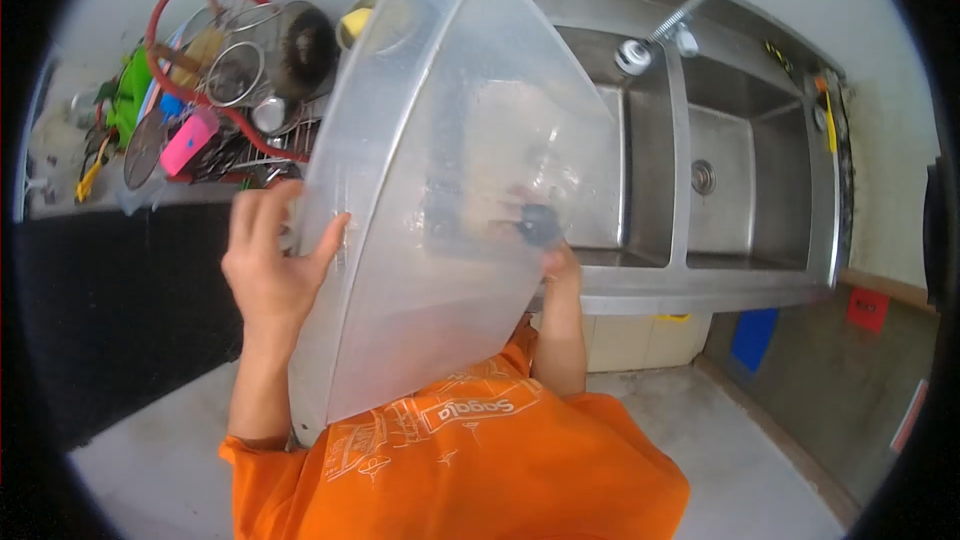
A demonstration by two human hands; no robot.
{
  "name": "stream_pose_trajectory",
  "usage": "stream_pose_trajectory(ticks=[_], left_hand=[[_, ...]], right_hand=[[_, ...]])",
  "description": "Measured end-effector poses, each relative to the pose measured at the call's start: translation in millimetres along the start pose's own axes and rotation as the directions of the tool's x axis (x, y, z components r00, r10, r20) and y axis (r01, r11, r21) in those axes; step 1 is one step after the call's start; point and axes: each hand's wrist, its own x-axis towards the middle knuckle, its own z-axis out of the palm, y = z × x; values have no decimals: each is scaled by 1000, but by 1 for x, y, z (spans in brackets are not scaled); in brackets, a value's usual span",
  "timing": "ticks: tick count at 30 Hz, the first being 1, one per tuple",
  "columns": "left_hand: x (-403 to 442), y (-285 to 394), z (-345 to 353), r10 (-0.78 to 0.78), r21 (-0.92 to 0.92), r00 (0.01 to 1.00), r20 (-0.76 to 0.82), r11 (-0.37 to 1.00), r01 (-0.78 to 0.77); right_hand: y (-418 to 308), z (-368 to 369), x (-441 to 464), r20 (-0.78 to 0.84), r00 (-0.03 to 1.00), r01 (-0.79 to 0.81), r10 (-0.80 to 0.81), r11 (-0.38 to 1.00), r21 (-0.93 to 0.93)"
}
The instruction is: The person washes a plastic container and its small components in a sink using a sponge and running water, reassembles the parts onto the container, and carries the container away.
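A large clear plastic storage bin (400, 200) stands tilted on its side in front of my body, leaning over the sink edge. My left hand (268, 250) is at its left side, thumb on the plastic and bent fingers at the edge. On the right, my right hand (560, 265) reaches behind the translucent wall. Its fingers show only blurred through the plastic, around a small dark round object (540, 225) whose kind I cannot make out.
A steel double sink (680, 170) with a spray tap (634, 57) lies behind and right. Strainers (236, 73), a pink container (190, 140) and a red hose (152, 35) crowd the rack at left. A bowl with a yellow sponge (355, 22) stands behind the bin.
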Motion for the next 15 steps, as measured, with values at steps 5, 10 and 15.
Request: stream_pose_trajectory(ticks=[5,10,15], left_hand=[[37,45,-20,320,55,919,230,939,-340],[67,79,48,371,-358,206,906,929,-100],[56,116,127,506,-557,330,797,827,76]], right_hand=[[-6,3,14,-56,998,-41,43,999,23],[-33,-4,28,-32,999,-38,41,996,85],[-123,6,42,-24,994,94,-109,934,-344]])
